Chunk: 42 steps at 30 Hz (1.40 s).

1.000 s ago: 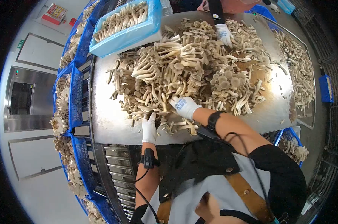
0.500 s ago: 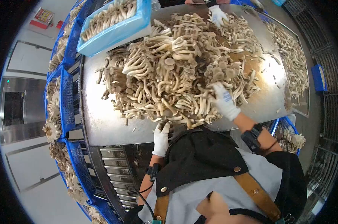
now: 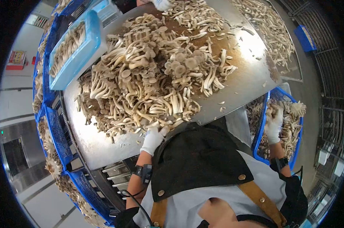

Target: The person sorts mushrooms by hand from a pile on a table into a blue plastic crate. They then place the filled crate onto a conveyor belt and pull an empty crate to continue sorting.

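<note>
A large pile of brown-capped mushrooms [image 3: 141, 76] with pale stems covers much of the steel table [image 3: 251, 81]. My left hand [image 3: 153, 139], in a white glove, rests at the near edge of this pile. Its thumb and fingers are apart, touching stems at their tips. On the right, my right hand [image 3: 274, 125], also gloved, reaches into a blue basket [image 3: 258, 138] full of mushroom pieces and clusters. Its fingers curl around brownish mushrooms, partly hidden among the others there.
A blue-lined box [image 3: 71, 68] of mushrooms stands at the table's far left. Several blue baskets [image 3: 57, 131] of mushrooms line the left side. Across the table is another person's gloved hand [image 3: 162, 3]. Loose mushrooms lie on a tray [image 3: 297, 72] at the far right.
My right hand has left the pile and moved right, into the blue basket. My left hand stays at the pile's near edge. The view has turned rightward.
</note>
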{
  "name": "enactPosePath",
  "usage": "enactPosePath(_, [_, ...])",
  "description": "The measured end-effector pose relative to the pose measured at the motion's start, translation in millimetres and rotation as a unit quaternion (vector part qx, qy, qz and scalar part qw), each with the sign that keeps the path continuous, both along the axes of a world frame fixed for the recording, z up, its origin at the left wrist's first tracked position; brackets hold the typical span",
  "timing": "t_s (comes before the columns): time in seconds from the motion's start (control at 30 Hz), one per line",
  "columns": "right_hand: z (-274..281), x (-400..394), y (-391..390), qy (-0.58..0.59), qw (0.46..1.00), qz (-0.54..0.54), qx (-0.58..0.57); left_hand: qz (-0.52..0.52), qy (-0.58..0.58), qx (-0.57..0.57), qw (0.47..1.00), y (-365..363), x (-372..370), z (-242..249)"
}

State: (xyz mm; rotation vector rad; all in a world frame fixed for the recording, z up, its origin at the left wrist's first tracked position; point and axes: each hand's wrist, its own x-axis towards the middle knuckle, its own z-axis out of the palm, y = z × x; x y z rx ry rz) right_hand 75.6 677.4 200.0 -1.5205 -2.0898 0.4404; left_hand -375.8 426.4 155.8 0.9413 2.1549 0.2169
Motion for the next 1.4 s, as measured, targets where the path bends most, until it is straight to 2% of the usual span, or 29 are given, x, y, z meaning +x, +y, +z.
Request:
enactPosePath(0.03, [-24,20,2,-0.105,0.994,-0.001,0.0,0.004,-0.021,-0.03,0.999,17,12,23])
enactPosePath(0.07, [-47,36,2,-0.21,0.978,-0.001,-0.002,0.026,-0.021,-0.012,0.999,21,16,12])
enactPosePath(0.1, [-50,39,-7,-0.332,0.936,-0.047,-0.106,0.049,-0.021,0.006,0.999,22,21,-2])
enactPosePath(0.13, [-51,42,-9,-0.343,0.925,-0.031,-0.162,0.077,-0.02,0.025,0.996,22,23,-14])
enactPosePath(0.17, [-33,20,-10,-0.352,0.911,-0.012,-0.215,0.123,-0.073,0.059,0.988,26,20,-9])
enactPosePath(0.2, [-24,0,-14,-0.358,0.894,0.008,-0.269,0.157,-0.073,0.083,0.981,25,18,-11])
enactPosePath(0.27, [-46,-28,-16,-0.187,0.969,0.139,-0.08,0.216,-0.072,0.126,0.966,17,11,-21])
enactPosePath(0.3, [-37,-57,-16,-0.137,0.969,0.165,-0.118,0.208,-0.038,0.181,0.96,12,4,-27])
enactPosePath(0.33, [-27,-91,-18,-0.087,0.966,0.19,-0.154,0.237,-0.036,0.21,0.948,16,7,-7])
enactPosePath(0.4, [-32,-147,-21,0.064,0.924,0.258,-0.274,0.236,0.002,0.312,0.92,22,9,0])
enactPosePath(0.43, [-36,-174,-22,0.049,0.915,0.274,-0.291,0.231,-0.063,0.298,0.924,32,13,17])
enactPosePath(0.47, [-41,-198,-25,0.035,0.905,0.291,-0.308,0.218,-0.071,0.257,0.939,46,21,32])
enactPosePath(0.53, [-58,-233,-38,-0.032,0.91,0.319,-0.263,0.136,0.029,0.23,0.963,75,36,28])
enactPosePath(0.6, [-60,-261,-40,-0.163,0.886,0.361,-0.24,0.015,0.063,0.136,0.989,94,42,12])
enactPosePath(0.63, [-62,-268,-39,-0.228,0.868,0.379,-0.227,-0.005,0.059,0.042,0.997,101,43,4])
enactPosePath(0.73, [-74,-263,-28,-0.206,0.847,0.432,-0.23,-0.018,0.06,0.069,0.996,92,39,-12])
enactPosePath(0.77, [-69,-252,-24,-0.142,0.863,0.419,-0.245,0.013,0.048,0.121,0.991,83,36,-16])
enactPosePath(0.83, [-71,-240,-14,-0.119,0.885,0.378,-0.244,0.101,-0.067,0.144,0.982,72,23,-22])
enactPosePath(0.87, [-73,-232,-13,-0.109,0.895,0.356,-0.248,0.143,-0.128,0.152,0.97,67,24,-19])
enactPosePath(0.9, [-75,-226,-14,-0.121,0.907,0.346,-0.205,0.26,-0.313,0.211,0.889,62,29,-9])
enactPosePath(0.93, [-77,-223,-14,-0.142,0.904,0.346,-0.207,0.32,-0.421,0.166,0.833,53,21,-10])
enactPosePath(1.0, [-65,-225,-10,-0.184,0.898,0.346,-0.202,0.372,-0.57,0.232,0.695,47,27,10])
enactPosePath(1.03, [-67,-227,-8,-0.214,0.891,0.328,-0.229,0.377,-0.596,0.258,0.66,48,33,27])
enactPosePath(1.13, [-80,-222,2,-0.158,0.919,0.284,-0.224,0.373,-0.677,0.291,0.564,24,22,-11])
enactPosePath(1.3, [-45,-216,17,-0.036,0.944,0.254,-0.207,0.336,-0.663,0.295,0.6,31,28,13])
enactPosePath(1.4, [-38,-238,23,-0.005,0.948,0.306,-0.093,0.312,-0.642,0.302,0.631,36,31,30])
